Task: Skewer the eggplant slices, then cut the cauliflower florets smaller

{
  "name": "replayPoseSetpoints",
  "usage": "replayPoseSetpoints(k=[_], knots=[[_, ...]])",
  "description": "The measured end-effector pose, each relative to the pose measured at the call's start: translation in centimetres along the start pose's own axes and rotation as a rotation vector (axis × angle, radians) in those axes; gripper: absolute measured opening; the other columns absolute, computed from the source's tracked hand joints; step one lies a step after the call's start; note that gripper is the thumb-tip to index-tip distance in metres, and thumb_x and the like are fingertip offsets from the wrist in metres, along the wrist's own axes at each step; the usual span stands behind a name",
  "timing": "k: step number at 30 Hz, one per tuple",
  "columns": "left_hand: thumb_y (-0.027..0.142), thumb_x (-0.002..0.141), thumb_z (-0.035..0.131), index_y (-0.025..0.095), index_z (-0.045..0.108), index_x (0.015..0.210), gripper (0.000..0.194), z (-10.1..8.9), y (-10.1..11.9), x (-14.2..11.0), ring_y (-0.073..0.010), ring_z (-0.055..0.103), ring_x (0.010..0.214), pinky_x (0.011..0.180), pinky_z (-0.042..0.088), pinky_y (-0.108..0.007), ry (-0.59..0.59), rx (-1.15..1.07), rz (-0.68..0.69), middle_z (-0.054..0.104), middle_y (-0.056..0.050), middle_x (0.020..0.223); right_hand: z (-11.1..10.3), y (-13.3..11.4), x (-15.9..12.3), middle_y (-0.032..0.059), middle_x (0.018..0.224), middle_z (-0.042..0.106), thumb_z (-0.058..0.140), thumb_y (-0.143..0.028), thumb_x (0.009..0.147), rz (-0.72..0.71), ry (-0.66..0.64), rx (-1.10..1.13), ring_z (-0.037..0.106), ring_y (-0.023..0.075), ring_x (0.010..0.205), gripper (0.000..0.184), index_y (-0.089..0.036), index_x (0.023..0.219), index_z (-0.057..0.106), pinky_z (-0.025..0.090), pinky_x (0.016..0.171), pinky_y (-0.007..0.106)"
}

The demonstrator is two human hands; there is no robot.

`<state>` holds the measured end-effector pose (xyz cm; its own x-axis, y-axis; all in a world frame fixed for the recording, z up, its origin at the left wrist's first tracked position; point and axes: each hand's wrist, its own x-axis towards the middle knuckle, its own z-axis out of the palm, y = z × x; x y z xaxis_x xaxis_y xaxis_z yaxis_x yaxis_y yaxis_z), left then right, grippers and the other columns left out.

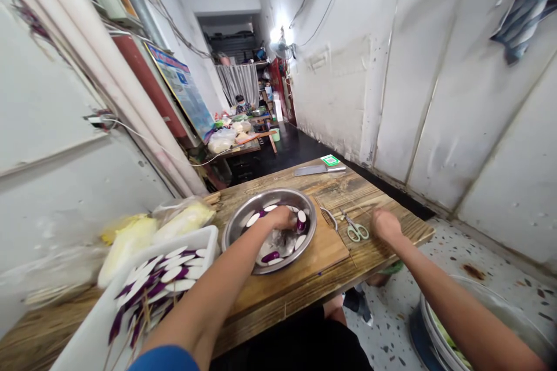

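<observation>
- The left hand (282, 218) reaches into the steel basin (237, 226), fingers bent downward beside a purple-skinned eggplant piece (301, 220). Whether they are clamped on it or merely touching cannot be told; if the grip is loose, smooth skin could let the piece slip back among the others.
- The right hand (385, 225) is curled over the table's right end, its fingers drawn in together; whether anything is inside them is hidden. If a skewer is in there, a careless meeting of the hands could prick the left one.
- Just left of the right hand lie the green-handled scissors (357, 232). A low sweep toward the basin could knock or snag them.
- Beyond the left hand, near the table's far edge, a broad-bladed knife (311, 170) lies flat; a jolt to the wooden table (365, 179) might shift it.
- Under the left forearm, the white plastic tub (212, 240) holds skewered eggplant slices (174, 272). Their sticks point toward the body, so a dropped elbow could scratch the arm or disturb the pile.
- Pressing on the basin's rim could tip it.
</observation>
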<state>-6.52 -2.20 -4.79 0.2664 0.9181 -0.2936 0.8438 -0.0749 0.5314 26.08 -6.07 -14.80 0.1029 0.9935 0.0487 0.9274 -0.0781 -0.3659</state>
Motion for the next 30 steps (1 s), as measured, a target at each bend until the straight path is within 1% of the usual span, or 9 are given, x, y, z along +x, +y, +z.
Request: replayPoseSetpoints(k=[2, 5, 8, 11, 14, 18, 22, 26, 30], knots=[[0.022, 0.059, 0.077, 0.019, 0.053, 0.046, 0.027, -1.3, -0.2, -0.4, -0.0196, 0.059, 0.068, 0.069, 0.043, -0.025, -0.03, -0.095, -0.099, 0.043, 0.003, 0.042, -0.8, 0.2, -0.1, 0.0211, 0.082, 0.067, 0.045, -0.01, 0.081, 0.043, 0.016, 0.125, 0.065, 0.0238, 0.078, 0.02, -0.005, 0.083, 0.064, 0.045, 0.07, 0.032], [0.031, 0.072, 0.07, 0.015, 0.061, 0.065, 0.02, -2.9, -0.5, -1.1, -0.0188, 0.062, 0.068, 0.068, 0.047, -0.028, -0.08, -0.586, -0.242, 0.059, -0.002, 0.058, -2.4, -0.7, -0.6, 0.0079, 0.064, 0.064, 0.044, -0.023, 0.083, 0.051, 0.014, 0.399, 0.061, 0.0162, 0.06, 0.022, -0.012, 0.074, 0.06, 0.044, 0.059, 0.026], [0.027, 0.084, 0.059, 0.012, 0.061, 0.082, 0.016, -3.8, -0.6, -1.4, -0.0177, 0.066, 0.072, 0.066, 0.051, -0.028, -0.097, -1.057, -0.278, 0.067, -0.011, 0.078, -4.2, -3.6, -1.8, -0.0025, 0.054, 0.054, 0.053, -0.039, 0.076, 0.013, -0.07, 1.009, 0.046, 0.0087, 0.044, 0.024, -0.016, 0.071, 0.054, 0.036, 0.045, 0.021], [0.02, 0.086, 0.056, 0.01, 0.06, 0.086, 0.01, -4.2, -0.4, -1.5, -0.0136, 0.065, 0.064, 0.057, 0.05, -0.021, -0.035, -1.214, -0.232, 0.068, -0.013, 0.082, -6.3, -7.8, -3.6, -0.0085, 0.055, 0.05, 0.063, -0.039, 0.065, -0.005, -0.166, 1.387, 0.031, 0.0033, 0.038, 0.028, -0.018, 0.081, 0.054, 0.022, 0.036, 0.017], [0.011, 0.081, 0.062, 0.011, 0.06, 0.089, 0.008, -4.3, -0.3, -1.3, -0.0154, 0.067, 0.07, 0.061, 0.053, -0.022, 0.008, -1.286, -0.194, 0.068, -0.013, 0.086, -8.1, -12.0, -5.5, -0.0116, 0.052, 0.046, 0.061, -0.036, 0.068, -0.053, -0.348, 1.475, 0.023, 0.0024, 0.034, 0.035, -0.02, 0.099, 0.054, 0.016, 0.033, 0.015], [0.002, 0.08, 0.059, 0.011, 0.059, 0.094, 0.017, -4.3, -0.5, -1.0, -0.0189, 0.069, 0.08, 0.074, 0.056, -0.029, 0.116, -1.421, -0.178, 0.068, -0.012, 0.086, -8.5, -16.9, -6.9, -0.0084, 0.051, 0.054, 0.064, -0.028, 0.063, -0.124, -0.523, 1.593, 0.034, 0.0046, 0.035, 0.029, -0.018, 0.089, 0.054, 0.029, 0.032, 0.017], [0.008, 0.081, 0.061, 0.008, 0.061, 0.096, 0.015, -4.4, -0.6, -0.8, -0.0175, 0.068, 0.073, 0.07, 0.057, -0.027, 0.15, -1.509, -0.265, 0.068, -0.013, 0.081, -7.1, -20.5, -7.1, -0.0051, 0.052, 0.058, 0.066, -0.029, 0.06, -0.05, -0.546, 1.741, 0.038, 0.0053, 0.035, 0.022, -0.019, 0.073, 0.051, 0.035, 0.032, 0.019], [0.008, 0.084, 0.058, 0.008, 0.063, 0.092, 0.01, -4.7, -0.5, -0.7, -0.0121, 0.065, 0.064, 0.065, 0.056, -0.021, 0.245, -1.642, -0.257, 0.067, -0.008, 0.071, -6.2, -22.5, -6.7, -0.0031, 0.053, 0.059, 0.067, -0.028, 0.057, 0.0, -0.508, 1.807, 0.042, 0.0057, 0.038, 0.02, -0.018, 0.063, 0.05, 0.039, 0.035, 0.021], [0.013, 0.084, 0.059, 0.009, 0.063, 0.088, 0.007, -4.9, -0.4, -0.6, -0.0101, 0.062, 0.057, 0.056, 0.054, -0.019, 0.333, -1.688, -0.269, 0.065, -0.005, 0.066, -5.8, -22.9, -6.4, -0.0037, 0.053, 0.058, 0.066, -0.028, 0.056, 0.06, -0.446, 1.841, 0.037, 0.0037, 0.036, 0.02, -0.018, 0.058, 0.049, 0.03, 0.031, 0.018]])
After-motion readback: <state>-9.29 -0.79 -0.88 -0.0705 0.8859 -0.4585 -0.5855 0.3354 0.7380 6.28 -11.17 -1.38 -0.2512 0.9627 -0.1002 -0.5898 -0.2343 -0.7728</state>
